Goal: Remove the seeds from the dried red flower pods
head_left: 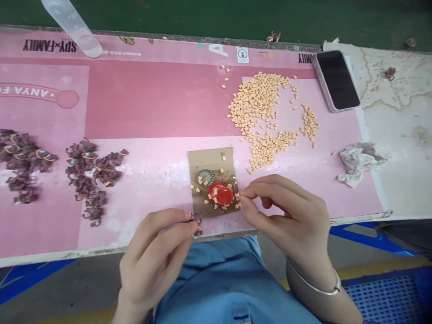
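Observation:
Between the thumb and fingers of my left hand (158, 256) is a small dark maroon figure (198, 225), held near the table's front edge. My right hand (286, 216) pinches a tiny yellow piece (237, 195) at the right side of a brown cardboard square (211, 159). On that cardboard sit a red cap (221, 194) and a metal bottle cap (205, 177), with yellow pieces in and around them. A large spread of the same yellow pieces (253, 103) lies beyond my right hand.
Clusters of maroon figures (84, 168) lie on the pink sheet (151, 99) at the left. A phone (337, 81) and crumpled tissue (359, 162) rest at the right. A translucent strip (76, 29) crosses the back left edge.

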### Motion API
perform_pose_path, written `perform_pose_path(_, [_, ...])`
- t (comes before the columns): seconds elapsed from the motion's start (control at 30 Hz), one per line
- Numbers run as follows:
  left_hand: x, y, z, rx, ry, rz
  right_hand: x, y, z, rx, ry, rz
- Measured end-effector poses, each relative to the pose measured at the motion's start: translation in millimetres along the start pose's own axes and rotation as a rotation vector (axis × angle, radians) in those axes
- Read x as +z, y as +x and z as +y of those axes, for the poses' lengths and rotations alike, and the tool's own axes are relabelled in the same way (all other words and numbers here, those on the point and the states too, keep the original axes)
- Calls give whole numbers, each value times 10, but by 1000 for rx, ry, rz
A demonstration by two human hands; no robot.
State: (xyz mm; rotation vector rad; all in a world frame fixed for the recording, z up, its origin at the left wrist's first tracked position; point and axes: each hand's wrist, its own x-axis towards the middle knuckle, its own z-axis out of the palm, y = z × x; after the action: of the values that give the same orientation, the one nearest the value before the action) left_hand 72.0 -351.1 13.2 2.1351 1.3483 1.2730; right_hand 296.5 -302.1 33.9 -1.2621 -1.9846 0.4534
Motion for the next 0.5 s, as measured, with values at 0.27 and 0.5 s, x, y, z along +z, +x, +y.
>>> perform_pose_path(0.27, [-18,-33,-25,15,33,16,65,59,-37,-38,-24,-57])
perform_pose_path(0.5, [-44,-37,-55,-14,35,35,26,189,-172,-66,-42,-81])
